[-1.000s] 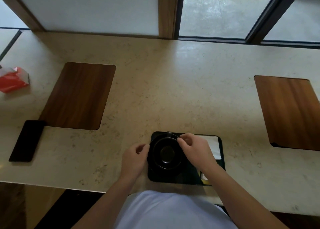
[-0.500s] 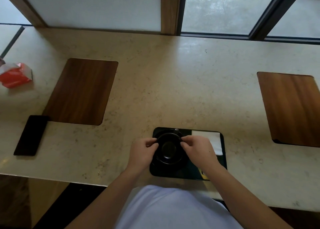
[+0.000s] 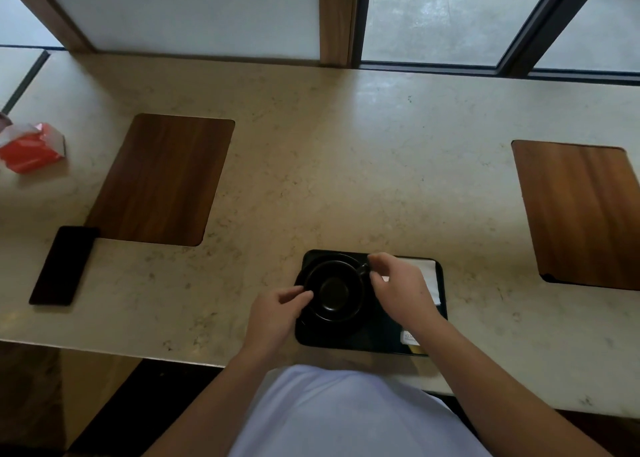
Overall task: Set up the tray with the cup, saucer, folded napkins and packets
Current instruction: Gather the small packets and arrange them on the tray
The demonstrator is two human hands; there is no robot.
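Note:
A black tray point(image 3: 360, 337) lies near the counter's front edge. On its left half a black saucer point(image 3: 325, 258) carries an empty black cup point(image 3: 334, 292). My left hand point(image 3: 277, 314) grips the cup's left rim with curled fingers. My right hand point(image 3: 398, 290) pinches the cup's handle, which points to the back right. A folded white napkin point(image 3: 429, 278) lies on the tray's right side, partly under my right hand. A packet point(image 3: 410, 339) shows at the tray's front right corner, beside my forearm.
Two wooden placemats lie on the beige counter, one at left point(image 3: 162, 179) and one at right point(image 3: 585, 214). A black phone point(image 3: 64, 266) rests by the left mat. A red and white pack point(image 3: 31, 147) sits at far left. Windows run along the back.
The cup has turned clockwise on the saucer, its handle going from the back to the back right. My right hand followed the handle; my left hand slid to the cup's front left.

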